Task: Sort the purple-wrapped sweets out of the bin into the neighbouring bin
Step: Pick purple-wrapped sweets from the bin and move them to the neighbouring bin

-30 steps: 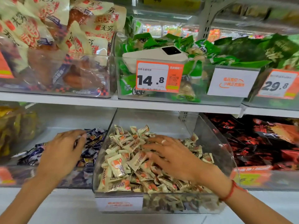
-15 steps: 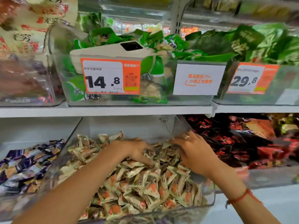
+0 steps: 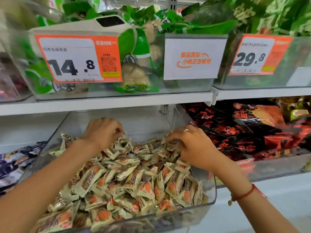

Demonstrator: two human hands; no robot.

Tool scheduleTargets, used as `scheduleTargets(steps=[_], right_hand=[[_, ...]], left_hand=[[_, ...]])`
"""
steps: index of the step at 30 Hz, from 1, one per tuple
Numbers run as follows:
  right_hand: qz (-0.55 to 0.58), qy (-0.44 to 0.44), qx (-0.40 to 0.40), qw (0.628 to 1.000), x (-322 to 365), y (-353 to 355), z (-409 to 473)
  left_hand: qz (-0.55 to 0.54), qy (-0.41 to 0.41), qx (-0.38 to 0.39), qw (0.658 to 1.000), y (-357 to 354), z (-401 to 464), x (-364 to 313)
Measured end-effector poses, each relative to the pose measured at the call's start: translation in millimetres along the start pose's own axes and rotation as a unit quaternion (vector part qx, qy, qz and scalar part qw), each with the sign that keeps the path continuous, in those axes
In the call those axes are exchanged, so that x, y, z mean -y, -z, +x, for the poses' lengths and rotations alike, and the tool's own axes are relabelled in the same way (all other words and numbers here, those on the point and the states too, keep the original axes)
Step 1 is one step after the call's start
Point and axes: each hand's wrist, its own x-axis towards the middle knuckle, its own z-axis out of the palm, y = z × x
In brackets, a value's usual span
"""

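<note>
Hands both deeper in bin (image 3: 176,115) than before | left hand (image 3: 102,132) grip curled, contents unclear | right hand (image 3: 193,145) fingers pinching sweets (image 3: 127,179)

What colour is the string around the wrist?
Red. The string bracelet sits on the right wrist, clearest in the head view, the only one.

Head view — close, facing shelves (image 3: 117,105)

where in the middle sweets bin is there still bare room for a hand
Bare room lies at the back of the clear bin, between its rear wall and the cream-wrapped sweets, behind the left hand and right hand. The front and middle are heaped to the rim. The purple-wrapped sweets crowd the neighbouring bin on the left.
</note>
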Motion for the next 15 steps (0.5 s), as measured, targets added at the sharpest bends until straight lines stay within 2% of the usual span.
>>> scheduleTargets(steps=[3, 5, 7, 9, 10, 13, 15], right_hand=[[0.064, -0.011, -0.008, 0.998, 0, 2, -1], [0.075, -0.014, -0.013, 0.997, 0, 1, -1], [0.085, -0.017, -0.019, 0.996, -1, 0, -1], [0.084, -0.018, -0.02, 0.996, -1, 1, -1], [0.082, -0.018, -0.02, 0.996, -1, 1, -2], [0.084, -0.025, -0.018, 0.996, 0, 3, -3], [0.082, -0.03, -0.016, 0.996, 0, 3, -4]], left_hand=[[0.028, 0.031, 0.035, 0.998, 12, -7, 9], [0.015, -0.009, 0.051, 0.999, 14, -10, 8], [-0.067, -0.066, 0.07, 0.993, 12, -7, -3], [-0.152, -0.09, 0.124, 0.976, 7, -1, -18], [-0.161, -0.094, 0.158, 0.97, 3, 3, -24], [-0.033, -0.077, 0.267, 0.96, -11, 17, -35], [0.065, -0.051, 0.336, 0.938, -16, 25, -40]])
